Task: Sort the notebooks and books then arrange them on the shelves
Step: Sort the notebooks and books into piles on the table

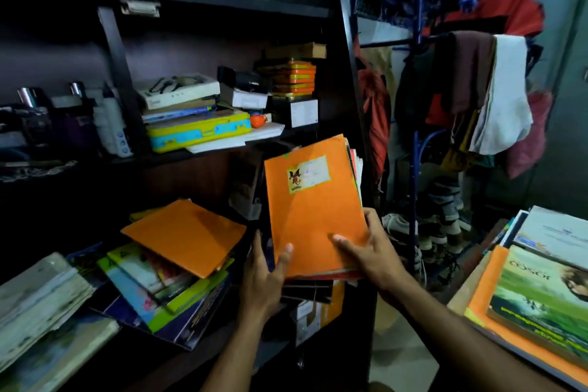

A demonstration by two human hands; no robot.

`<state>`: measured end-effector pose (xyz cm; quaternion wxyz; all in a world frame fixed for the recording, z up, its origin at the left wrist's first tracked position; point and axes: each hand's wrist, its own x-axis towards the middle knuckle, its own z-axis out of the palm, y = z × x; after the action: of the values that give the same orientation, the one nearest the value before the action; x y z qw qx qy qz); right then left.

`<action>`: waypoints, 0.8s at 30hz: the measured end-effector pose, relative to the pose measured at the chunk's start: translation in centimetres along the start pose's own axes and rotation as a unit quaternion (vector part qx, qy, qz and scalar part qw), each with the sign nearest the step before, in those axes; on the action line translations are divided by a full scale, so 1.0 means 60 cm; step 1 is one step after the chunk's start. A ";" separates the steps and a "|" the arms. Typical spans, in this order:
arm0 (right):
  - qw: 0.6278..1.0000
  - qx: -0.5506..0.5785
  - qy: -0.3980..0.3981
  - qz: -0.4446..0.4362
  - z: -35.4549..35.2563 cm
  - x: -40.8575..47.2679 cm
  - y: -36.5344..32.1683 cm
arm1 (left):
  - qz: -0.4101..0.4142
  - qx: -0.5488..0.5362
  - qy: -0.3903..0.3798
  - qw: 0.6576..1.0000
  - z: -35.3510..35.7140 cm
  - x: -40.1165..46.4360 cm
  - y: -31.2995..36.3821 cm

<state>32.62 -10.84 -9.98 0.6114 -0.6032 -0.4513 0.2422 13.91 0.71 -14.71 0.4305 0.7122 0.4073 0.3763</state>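
Note:
I hold a stack of notebooks (313, 210), topped by an orange one with a dragon sticker, tilted upright at the right end of the lower shelf (203, 347). My left hand (265, 277) grips the stack's lower left edge, thumb on the cover. My right hand (370, 251) holds its lower right side, with the fingers spread on the orange cover. To the left, another orange notebook (186, 235) lies on a slanted heap of colourful books (165, 293). Worn pale books (38, 299) lie at the far left.
The upper shelf (222, 149) holds boxes, a yellow-blue case (199, 130) and orange tins (294, 78). A blue clothes rack (416, 105) with hanging garments stands to the right of the bookcase. At bottom right more books (537, 299) are piled on a surface.

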 end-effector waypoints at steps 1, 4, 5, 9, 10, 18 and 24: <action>1.000 -0.001 0.001 -0.026 0.003 -0.001 -0.004 | 0.003 -0.006 -0.012 1.000 -0.001 0.004 0.002; 0.996 -0.030 -0.001 -0.086 0.005 0.001 -0.005 | 0.013 -0.091 -0.039 0.995 -0.001 0.004 0.017; 0.994 -0.048 -0.004 -0.094 0.005 0.000 -0.006 | 0.024 -0.120 -0.037 0.992 -0.002 0.005 0.017; 0.988 -0.089 -0.027 -0.126 0.020 -0.004 0.000 | 0.029 -0.154 0.013 0.987 -0.016 0.023 0.005; 0.987 -0.093 -0.035 -0.130 0.024 -0.004 -0.002 | 0.023 -0.149 0.013 0.988 -0.017 0.030 0.003; 0.989 -0.069 -0.066 -0.109 0.031 0.021 0.015 | 0.041 -0.186 0.018 0.981 -0.011 0.057 -0.002; 0.993 -0.015 -0.048 -0.102 0.042 0.039 0.031 | 0.037 -0.190 -0.009 0.981 -0.003 0.056 0.003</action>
<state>32.05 -7.29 -11.50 0.6015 -0.5507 -0.5430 0.2000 15.06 3.75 -13.87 0.5475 0.6356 0.2978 0.4557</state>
